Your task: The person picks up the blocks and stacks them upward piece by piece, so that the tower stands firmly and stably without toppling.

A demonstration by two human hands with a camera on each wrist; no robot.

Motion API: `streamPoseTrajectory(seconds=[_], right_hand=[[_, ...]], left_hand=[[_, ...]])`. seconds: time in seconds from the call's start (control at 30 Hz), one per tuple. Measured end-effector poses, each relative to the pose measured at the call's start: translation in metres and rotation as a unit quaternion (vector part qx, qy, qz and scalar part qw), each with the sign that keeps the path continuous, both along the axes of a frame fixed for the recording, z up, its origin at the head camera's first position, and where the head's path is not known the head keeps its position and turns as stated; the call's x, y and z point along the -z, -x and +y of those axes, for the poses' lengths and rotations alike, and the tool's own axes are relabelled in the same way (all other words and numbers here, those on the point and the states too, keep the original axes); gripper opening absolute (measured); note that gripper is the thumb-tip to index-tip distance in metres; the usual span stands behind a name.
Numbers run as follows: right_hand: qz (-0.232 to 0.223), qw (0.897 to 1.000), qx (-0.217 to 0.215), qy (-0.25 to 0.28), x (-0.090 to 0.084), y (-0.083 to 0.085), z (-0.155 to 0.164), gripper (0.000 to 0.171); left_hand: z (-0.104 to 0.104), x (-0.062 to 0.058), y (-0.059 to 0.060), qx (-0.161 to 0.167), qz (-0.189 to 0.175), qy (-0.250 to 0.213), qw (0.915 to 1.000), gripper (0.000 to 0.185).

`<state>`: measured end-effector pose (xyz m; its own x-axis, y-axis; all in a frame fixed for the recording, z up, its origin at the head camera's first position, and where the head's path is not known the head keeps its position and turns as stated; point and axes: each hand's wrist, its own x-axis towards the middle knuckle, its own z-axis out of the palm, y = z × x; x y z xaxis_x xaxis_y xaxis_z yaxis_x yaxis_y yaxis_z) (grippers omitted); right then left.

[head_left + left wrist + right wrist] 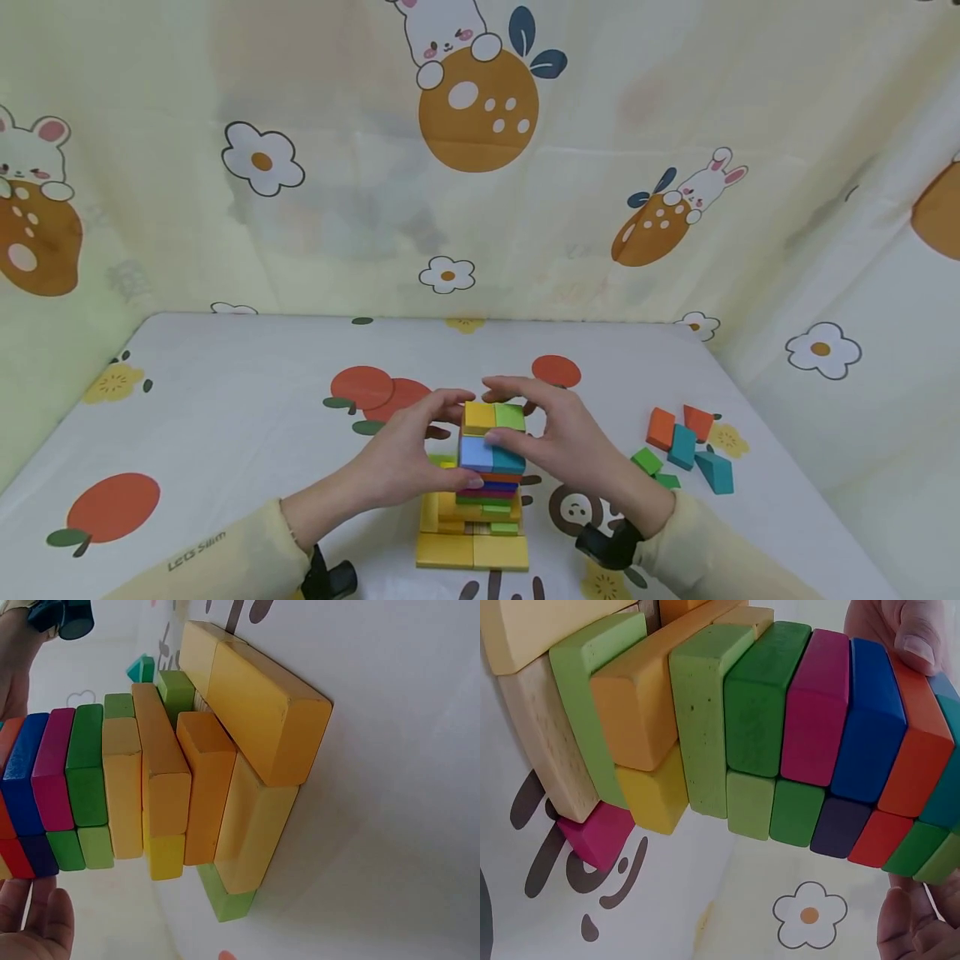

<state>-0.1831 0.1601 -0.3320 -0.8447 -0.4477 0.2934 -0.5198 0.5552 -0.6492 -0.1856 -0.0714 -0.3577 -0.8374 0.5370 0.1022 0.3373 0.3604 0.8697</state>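
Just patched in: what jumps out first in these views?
A tall stack of coloured blocks stands at the near middle of the table, with the left hand and right hand cupping its top from either side. A loose pile of orange, teal and green blocks lies to the right.

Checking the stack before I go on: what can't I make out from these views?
- Tower middle layers, head view: hidden by left hand and right hand.
- Top blocks, both wrist views: cut off by frame edge.
- Loose blocks: too small to count surely.
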Motion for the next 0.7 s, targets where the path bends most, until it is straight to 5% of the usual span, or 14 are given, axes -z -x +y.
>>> streamPoseTrajectory(seconds=[0.7], right_hand=[[0.003, 1.000, 0.013, 0.003, 0.0032, 0.0001, -0.0023, 0.052]], left_hand=[[0.0001, 0.0000, -0.0002, 0.001, -0.001, -0.002, 1.0000, 0.078]])
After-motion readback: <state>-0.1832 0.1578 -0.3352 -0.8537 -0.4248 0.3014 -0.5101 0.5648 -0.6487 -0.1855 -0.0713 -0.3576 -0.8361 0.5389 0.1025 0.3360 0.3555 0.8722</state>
